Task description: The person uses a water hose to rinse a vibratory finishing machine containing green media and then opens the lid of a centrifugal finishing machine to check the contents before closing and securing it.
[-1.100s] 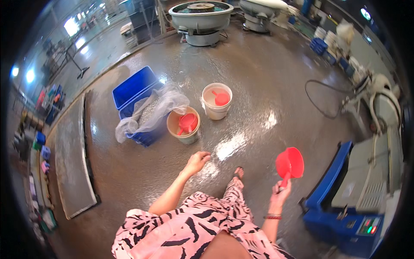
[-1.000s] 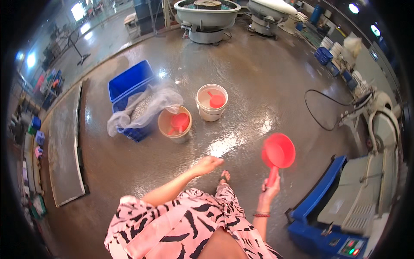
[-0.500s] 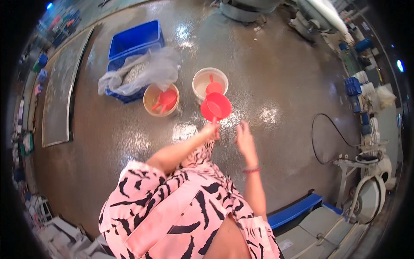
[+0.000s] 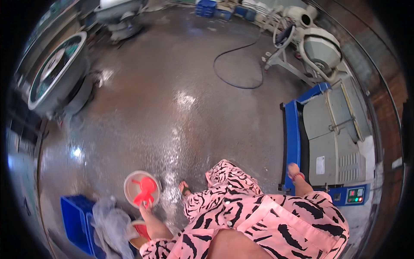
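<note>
Left hand [image 4: 147, 207] closed on red scoop [image 4: 142, 198] — scoop beyond grip, at mouth of white bucket [image 4: 128, 192]; right hand [image 4: 295, 171] — grip unclear.

Upper left: grey vibratory bowl [image 4: 71, 80] on a round base, turquoise media inside. Second grey bowl machine [image 4: 123, 30] near it at the top edge, something white on top, cut off by frame. Blue crates [image 4: 205, 7] top center. Dark hose [image 4: 216, 69] looped on wet floor [image 4: 181, 60], near the angled pale stand [image 4: 293, 71] of a grey mixer drum [image 4: 321, 49], upper right.
</note>
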`<state>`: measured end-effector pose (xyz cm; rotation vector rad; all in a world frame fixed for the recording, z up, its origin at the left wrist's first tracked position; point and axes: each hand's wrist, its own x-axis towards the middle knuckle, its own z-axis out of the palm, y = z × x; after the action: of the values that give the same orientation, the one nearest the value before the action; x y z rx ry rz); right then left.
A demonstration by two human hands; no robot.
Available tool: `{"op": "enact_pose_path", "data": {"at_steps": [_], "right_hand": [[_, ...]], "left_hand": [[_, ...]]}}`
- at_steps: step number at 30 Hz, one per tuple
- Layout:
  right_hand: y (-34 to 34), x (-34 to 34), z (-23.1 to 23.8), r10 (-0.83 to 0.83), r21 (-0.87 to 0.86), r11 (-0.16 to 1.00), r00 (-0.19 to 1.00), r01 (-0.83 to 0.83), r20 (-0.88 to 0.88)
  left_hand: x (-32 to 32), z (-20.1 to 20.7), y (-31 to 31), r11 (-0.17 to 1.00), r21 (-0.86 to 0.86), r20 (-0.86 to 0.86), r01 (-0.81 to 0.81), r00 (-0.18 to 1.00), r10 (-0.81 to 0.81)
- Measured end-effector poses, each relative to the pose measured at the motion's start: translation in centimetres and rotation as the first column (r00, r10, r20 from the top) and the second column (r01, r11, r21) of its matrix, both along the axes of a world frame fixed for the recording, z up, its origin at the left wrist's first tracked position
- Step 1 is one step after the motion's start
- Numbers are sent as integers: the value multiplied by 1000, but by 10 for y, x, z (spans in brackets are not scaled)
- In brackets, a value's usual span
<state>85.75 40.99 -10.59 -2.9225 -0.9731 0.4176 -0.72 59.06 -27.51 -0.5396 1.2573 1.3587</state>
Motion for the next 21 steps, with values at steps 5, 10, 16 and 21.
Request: {"op": "enact_pose_path", "data": {"at_steps": [5,10,16,21], "right_hand": [[-50,-27,8,-66,-655,753,998,61,17],[64,-41,-54,-581,-104,806,747,583,-324],[319,87,-5,-136,439,761,779,478,-613],[528,209,124,233,433,301,375,850,-897]], "left_hand": [[23,-44,29,917,-237,-121,322,926,-357],[99,-60,210,805,-403,-84,435,859,-506],[209,31,422,810,-283,-433,515,685,-586],[275,67,551,881,-214,-508,421,723,-469]]}}
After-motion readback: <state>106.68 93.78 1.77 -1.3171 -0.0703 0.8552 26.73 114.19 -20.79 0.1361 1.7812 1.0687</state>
